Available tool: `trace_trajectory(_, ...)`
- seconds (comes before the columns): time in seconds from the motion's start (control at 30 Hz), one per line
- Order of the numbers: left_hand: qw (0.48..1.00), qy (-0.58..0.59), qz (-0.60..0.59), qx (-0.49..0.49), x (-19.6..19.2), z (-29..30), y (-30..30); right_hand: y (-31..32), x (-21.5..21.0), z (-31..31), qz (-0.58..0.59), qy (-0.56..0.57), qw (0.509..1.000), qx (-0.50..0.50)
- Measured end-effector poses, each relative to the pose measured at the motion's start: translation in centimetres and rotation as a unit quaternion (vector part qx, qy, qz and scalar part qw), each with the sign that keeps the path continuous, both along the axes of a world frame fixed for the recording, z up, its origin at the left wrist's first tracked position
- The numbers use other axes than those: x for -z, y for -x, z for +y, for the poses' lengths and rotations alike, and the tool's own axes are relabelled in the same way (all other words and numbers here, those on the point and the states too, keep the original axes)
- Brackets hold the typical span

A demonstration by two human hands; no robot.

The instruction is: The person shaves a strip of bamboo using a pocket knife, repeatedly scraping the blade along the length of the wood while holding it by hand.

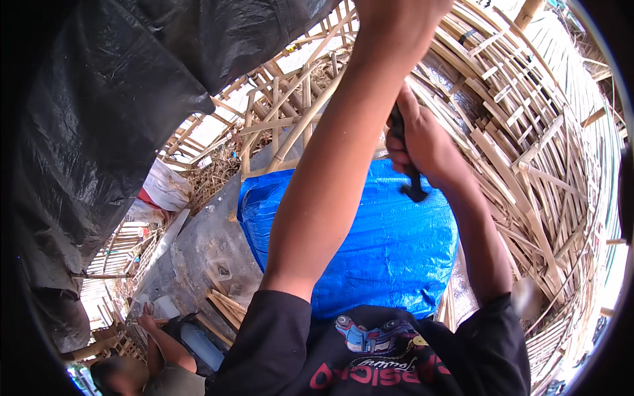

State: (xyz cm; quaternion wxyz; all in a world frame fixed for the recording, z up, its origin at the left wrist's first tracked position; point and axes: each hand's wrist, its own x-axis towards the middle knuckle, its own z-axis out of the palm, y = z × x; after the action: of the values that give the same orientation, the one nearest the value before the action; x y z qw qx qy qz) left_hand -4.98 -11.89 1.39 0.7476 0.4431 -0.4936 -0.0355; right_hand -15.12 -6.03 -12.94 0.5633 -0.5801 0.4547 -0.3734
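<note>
My left forearm reaches up across the middle, and only the base of my left hand [404, 12] shows at the top edge. Its fingers are out of the picture, so what it holds is hidden. Just right of that forearm, my right hand [429, 145] is closed around a black tool with a hooked end [415, 191]. The hook sticks out below my fist; the tool's other end is hidden behind my left forearm. Beneath both arms a blue woven plastic sheet [389, 244] lies spread in front of my body.
Split bamboo strips [535, 152] form a curved lattice on the right. A black plastic sheet [99, 132] hangs at left. Another person [175, 356] is at lower left, one hand raised, near wooden sticks [224, 307] on a grey surface [208, 247].
</note>
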Motion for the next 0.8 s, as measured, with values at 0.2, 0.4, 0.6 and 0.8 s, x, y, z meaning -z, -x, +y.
trace_trajectory(0.2, 1.000, 0.023, 0.012, 0.011, 0.0, -0.4, -1.6, -0.6, -4.2, 1.3, -0.106, -0.035, 0.994, 0.006)
trace_trajectory(0.4, 0.999, 0.010, 0.039, -0.005, -0.4, 0.6, -3.0, 3.5, 5.7, -0.6, 0.026, -0.245, 0.968, -0.055)
trace_trajectory(0.6, 0.996, 0.039, 0.032, -0.078, -0.6, -0.4, -4.4, 0.4, -3.7, 2.2, -0.066, -0.015, 0.997, 0.031)
trace_trajectory(0.8, 0.978, 0.041, 0.106, 0.172, 0.8, -0.8, -6.4, -2.0, 0.8, -0.4, 0.101, -0.008, 0.995, -0.027)
